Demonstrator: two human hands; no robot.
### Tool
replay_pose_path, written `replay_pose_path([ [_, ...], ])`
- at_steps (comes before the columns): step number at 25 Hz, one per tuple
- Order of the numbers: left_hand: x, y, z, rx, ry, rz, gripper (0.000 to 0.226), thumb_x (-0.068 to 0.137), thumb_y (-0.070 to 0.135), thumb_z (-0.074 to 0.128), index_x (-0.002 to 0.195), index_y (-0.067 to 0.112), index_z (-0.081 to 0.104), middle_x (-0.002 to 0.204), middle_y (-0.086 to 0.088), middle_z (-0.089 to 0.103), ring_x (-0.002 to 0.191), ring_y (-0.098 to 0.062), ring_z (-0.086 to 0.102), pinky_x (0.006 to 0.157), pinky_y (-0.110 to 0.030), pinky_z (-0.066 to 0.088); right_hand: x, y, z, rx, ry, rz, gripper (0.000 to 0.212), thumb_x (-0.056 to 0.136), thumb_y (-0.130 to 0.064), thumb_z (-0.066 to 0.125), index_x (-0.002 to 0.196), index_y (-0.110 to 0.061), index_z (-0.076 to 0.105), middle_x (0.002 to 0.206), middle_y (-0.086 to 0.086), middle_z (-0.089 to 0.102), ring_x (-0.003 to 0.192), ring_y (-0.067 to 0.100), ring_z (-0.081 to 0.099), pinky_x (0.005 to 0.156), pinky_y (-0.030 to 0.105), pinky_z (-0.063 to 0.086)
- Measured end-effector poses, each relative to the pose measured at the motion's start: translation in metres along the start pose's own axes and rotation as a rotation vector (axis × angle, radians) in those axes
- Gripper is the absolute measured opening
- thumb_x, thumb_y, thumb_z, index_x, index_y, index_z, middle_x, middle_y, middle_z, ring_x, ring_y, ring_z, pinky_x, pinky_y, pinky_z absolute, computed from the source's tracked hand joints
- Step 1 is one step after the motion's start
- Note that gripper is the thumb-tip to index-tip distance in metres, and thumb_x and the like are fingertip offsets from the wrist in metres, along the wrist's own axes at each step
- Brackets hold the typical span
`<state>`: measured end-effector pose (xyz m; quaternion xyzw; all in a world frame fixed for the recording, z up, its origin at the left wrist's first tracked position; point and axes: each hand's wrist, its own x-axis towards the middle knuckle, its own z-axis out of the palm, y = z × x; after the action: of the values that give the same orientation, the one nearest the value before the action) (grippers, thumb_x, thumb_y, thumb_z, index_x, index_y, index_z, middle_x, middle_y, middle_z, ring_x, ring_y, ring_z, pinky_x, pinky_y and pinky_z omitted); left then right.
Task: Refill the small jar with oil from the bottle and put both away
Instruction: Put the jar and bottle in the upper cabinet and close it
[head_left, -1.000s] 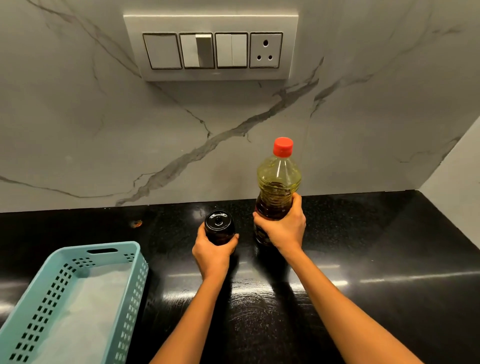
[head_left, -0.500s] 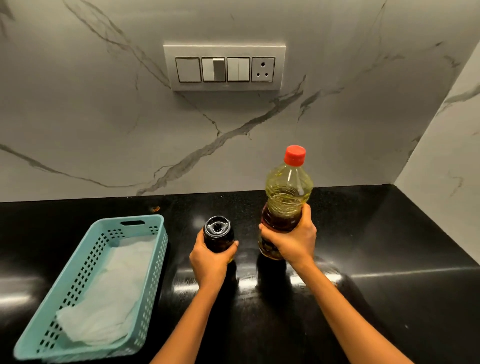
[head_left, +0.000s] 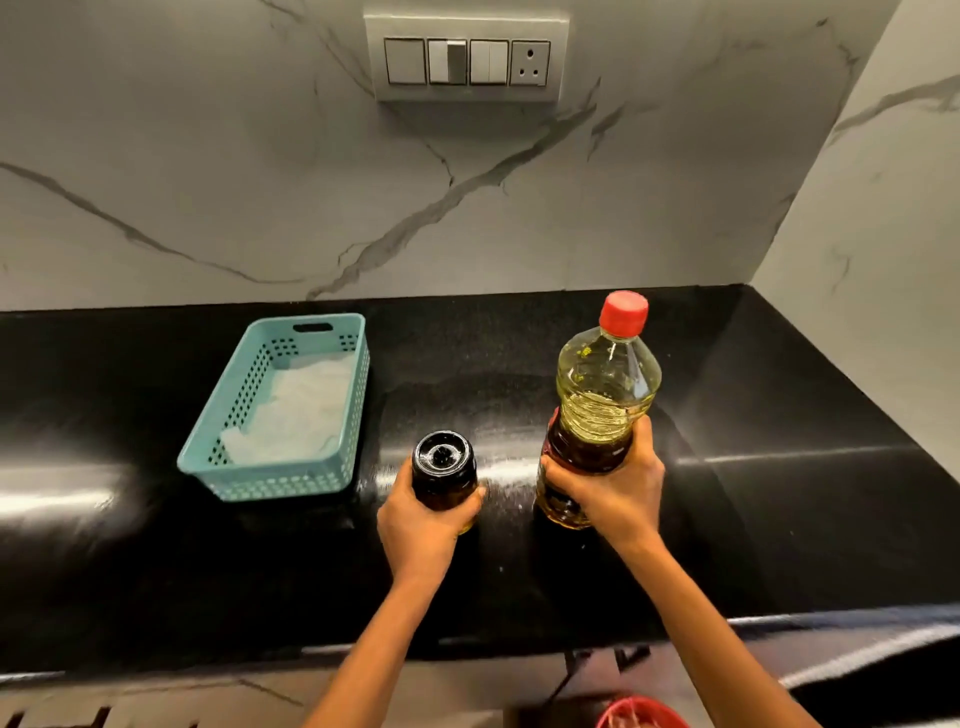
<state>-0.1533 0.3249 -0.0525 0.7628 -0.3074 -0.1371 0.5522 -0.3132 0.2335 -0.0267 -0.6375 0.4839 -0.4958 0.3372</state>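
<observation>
My left hand (head_left: 421, 525) is wrapped around the small jar (head_left: 444, 478), fingers curled across its near side and the thumb pressed on its right flank, so the hand is clamped on the glass. The jar stands upright with its black lid (head_left: 441, 455) on; I cannot tell whether its base touches the countertop (head_left: 779, 509) or sits just above it.

At about three o'clock from the jar, my right hand (head_left: 613, 493) grips the oil bottle (head_left: 597, 415) around its lower body, fingers wound round the front, thumb on the right side, closed tight on the plastic. The bottle is upright with a slight lean to the right, its red cap (head_left: 623, 310) screwed on at the top. Yellow oil shows through the clear wall, darker low down near my palm. Whether its bottom rests on the black surface is hidden by my hand.

Jar and bottle stand near each other but apart, with bare counter between.

Out at ten o'clock from the jar sits a teal basket (head_left: 283, 478) with perforated sides, lined with white paper (head_left: 296, 410). At twelve o'clock, high on the marble wall (head_left: 156, 156), is a switch panel (head_left: 467, 57). At the bottom edge, around five o'clock, a red object (head_left: 641, 714) is only partly visible.
</observation>
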Motion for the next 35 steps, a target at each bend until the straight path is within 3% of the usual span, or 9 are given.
replay_pose_path([
  [10, -0.047, -0.009, -0.028, 0.02, -0.012, 0.005, 0.066, 0.051, 0.033, 0.088, 0.11, 0.016, 0.062, 0.099, -0.001, 0.07, 0.093, -0.016, 0.064, 0.084, -0.029, 0.05, -0.06, -0.008, -0.027, -0.037, 0.009, 0.016, 0.076, 0.049, -0.026, 0.09, 0.11, -0.022, 0.044, 0.102, -0.007, 0.058, 0.097, 0.013, 0.059, 0.088, 0.028, 0.048],
  [17, -0.054, -0.014, -0.025, 0.018, 0.007, -0.003, 0.067, 0.052, 0.031, 0.088, 0.111, 0.014, 0.062, 0.1, -0.001, 0.069, 0.093, -0.016, 0.063, 0.083, -0.024, 0.047, -0.066, 0.002, -0.029, -0.015, 0.005, 0.017, 0.077, 0.05, -0.027, 0.089, 0.11, -0.03, 0.041, 0.105, -0.006, 0.059, 0.1, 0.012, 0.059, 0.089, 0.025, 0.048],
  [20, -0.057, -0.02, -0.023, 0.03, 0.024, -0.021, 0.066, 0.052, 0.032, 0.088, 0.111, 0.014, 0.062, 0.1, -0.001, 0.07, 0.094, -0.017, 0.063, 0.082, -0.025, 0.047, -0.064, 0.004, -0.027, -0.02, -0.011, 0.012, 0.077, 0.051, -0.027, 0.089, 0.112, -0.025, 0.043, 0.104, -0.008, 0.058, 0.1, 0.011, 0.059, 0.088, 0.025, 0.048],
  [24, -0.059, -0.021, -0.018, 0.025, 0.035, -0.004, 0.061, 0.054, 0.029, 0.087, 0.108, 0.014, 0.062, 0.099, -0.001, 0.069, 0.093, -0.016, 0.062, 0.079, -0.021, 0.042, -0.061, 0.006, -0.026, -0.032, -0.015, -0.001, 0.078, 0.052, -0.023, 0.089, 0.116, -0.019, 0.044, 0.102, -0.011, 0.055, 0.097, 0.006, 0.056, 0.084, 0.014, 0.042],
  [32, -0.061, -0.023, -0.02, 0.025, -0.017, 0.034, 0.071, 0.056, 0.029, 0.087, 0.117, 0.013, 0.055, 0.11, -0.003, 0.065, 0.104, -0.019, 0.059, 0.09, -0.028, 0.046, -0.062, 0.004, -0.026, -0.031, -0.041, 0.014, 0.084, 0.053, -0.026, 0.089, 0.121, -0.017, 0.041, 0.108, -0.009, 0.055, 0.102, 0.008, 0.056, 0.091, 0.025, 0.048],
  [35, -0.063, -0.021, -0.024, 0.011, -0.09, 0.042, 0.087, 0.053, 0.033, 0.087, 0.127, 0.015, 0.045, 0.123, -0.002, 0.057, 0.115, -0.017, 0.052, 0.096, -0.027, 0.04, -0.063, 0.003, -0.026, -0.022, -0.081, 0.022, 0.095, 0.054, -0.029, 0.089, 0.13, -0.017, 0.035, 0.12, -0.006, 0.053, 0.112, 0.01, 0.053, 0.099, 0.033, 0.046],
])
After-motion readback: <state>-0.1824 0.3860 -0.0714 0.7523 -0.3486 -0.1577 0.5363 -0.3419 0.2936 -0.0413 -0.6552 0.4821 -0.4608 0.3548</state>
